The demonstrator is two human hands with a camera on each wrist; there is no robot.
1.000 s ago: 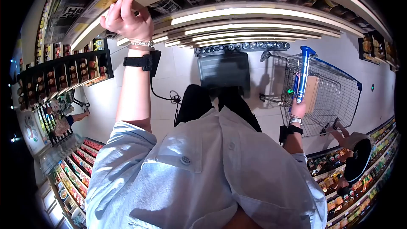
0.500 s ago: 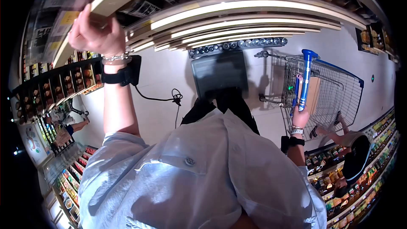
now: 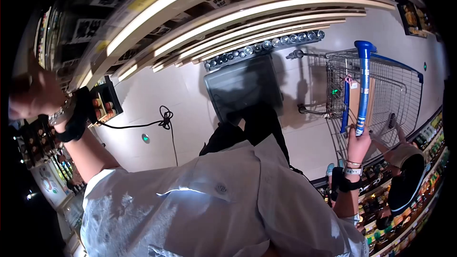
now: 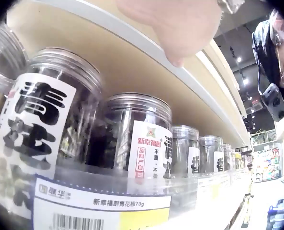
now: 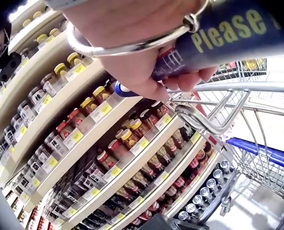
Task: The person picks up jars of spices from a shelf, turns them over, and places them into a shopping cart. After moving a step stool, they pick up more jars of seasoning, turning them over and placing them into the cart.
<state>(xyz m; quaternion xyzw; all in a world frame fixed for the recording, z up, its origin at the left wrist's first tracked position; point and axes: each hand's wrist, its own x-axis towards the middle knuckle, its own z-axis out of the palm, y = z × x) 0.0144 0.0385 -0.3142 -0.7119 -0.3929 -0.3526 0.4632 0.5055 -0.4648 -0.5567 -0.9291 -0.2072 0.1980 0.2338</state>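
Note:
My right hand (image 3: 358, 143) grips the blue handle (image 3: 363, 90) of a wire shopping cart (image 3: 397, 83). In the right wrist view, fingers (image 5: 187, 80) curl around that handle beside yellow lettering. My left hand (image 3: 38, 95) is blurred at the far left of the head view, raised by the shelving with nothing seen in it. In the left wrist view, part of the left hand (image 4: 180, 28) shows above a row of clear jars. The nearest jar (image 4: 41, 129) has a white label with large black characters; another jar (image 4: 142, 134) stands beside it. A price tag (image 4: 99, 206) fronts them.
Stacked shelves (image 3: 200, 26) curve across the front. A dark grey box (image 3: 243, 85) stands on the floor by my legs. A cardboard box (image 3: 365, 102) is in the cart. Another person (image 3: 404, 176) is at the right, near other shelves. A black cable (image 3: 128, 126) hangs from my left wrist.
My left hand has moved left and away from the shelf front along the shelving. My view has turned and shifted left. The right hand keeps hold of the cart handle.

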